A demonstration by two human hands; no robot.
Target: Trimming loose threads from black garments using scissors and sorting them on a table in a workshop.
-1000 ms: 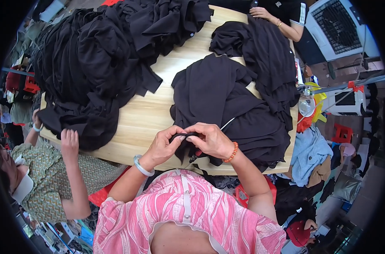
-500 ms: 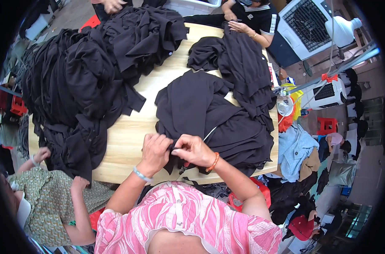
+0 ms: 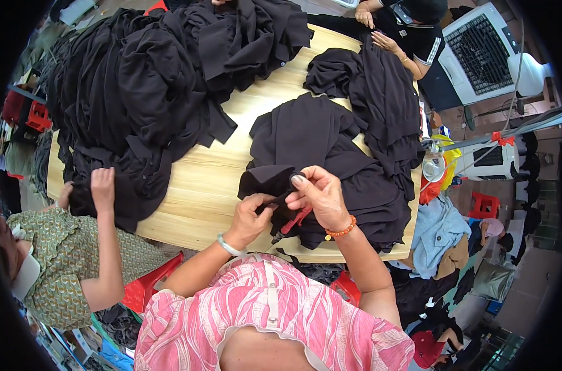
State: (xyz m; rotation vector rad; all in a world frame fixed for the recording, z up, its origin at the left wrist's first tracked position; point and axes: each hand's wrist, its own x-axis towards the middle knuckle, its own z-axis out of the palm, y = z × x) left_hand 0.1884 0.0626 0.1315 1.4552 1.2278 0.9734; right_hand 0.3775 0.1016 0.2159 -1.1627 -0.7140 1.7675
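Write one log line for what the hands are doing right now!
left hand: pinching black garment | right hand: gripping fabric, red-handled snips | surface: wooden table

A long wooden table (image 3: 200, 191) stands amid red stools (image 3: 485, 204).

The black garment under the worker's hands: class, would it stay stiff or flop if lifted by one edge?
Probably flop: the black garment lies in soft folds. It likely bunches easily, as between the left hand and right hand.

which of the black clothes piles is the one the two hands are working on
The black garment pile at the near right of the table, right under the left hand and right hand; the others lie farther off.
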